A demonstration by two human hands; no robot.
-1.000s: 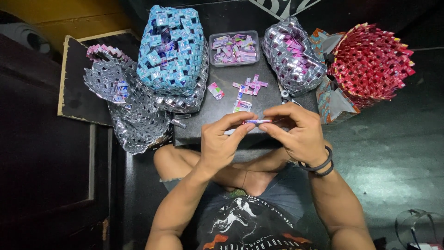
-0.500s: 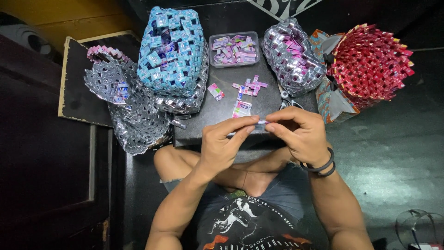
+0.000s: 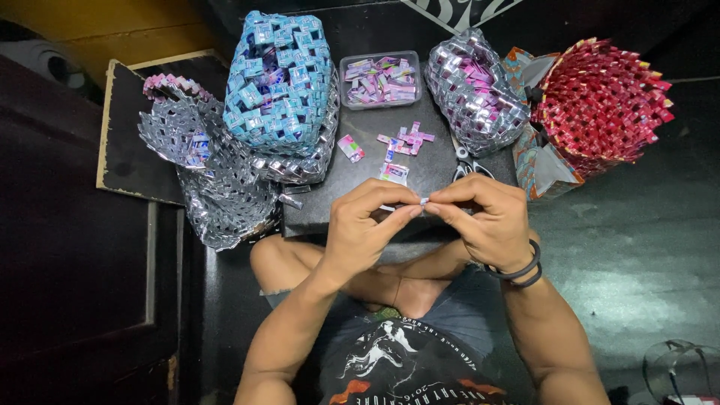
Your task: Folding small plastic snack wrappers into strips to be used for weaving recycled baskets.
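Hands: left hand (image 3: pixel 367 225) and right hand (image 3: pixel 484 217) meet fingertip to fingertip at the near edge of the dark counter (image 3: pixel 435 161), fingers pinching one small folded wrapper strip (image 3: pixel 420 201) between them.
Open room: bare counter just beyond the hands.
Loose folded pieces (image 3: pixel 401 142): about eight.
Clear tray (image 3: pixel 380 79): one, far centre.
Woven wrapper bags: four; blue (image 3: pixel 281 75), two silver (image 3: pixel 217 172) (image 3: pixel 472 90), red (image 3: pixel 600 105).
Scissors (image 3: pixel 466 165): one.
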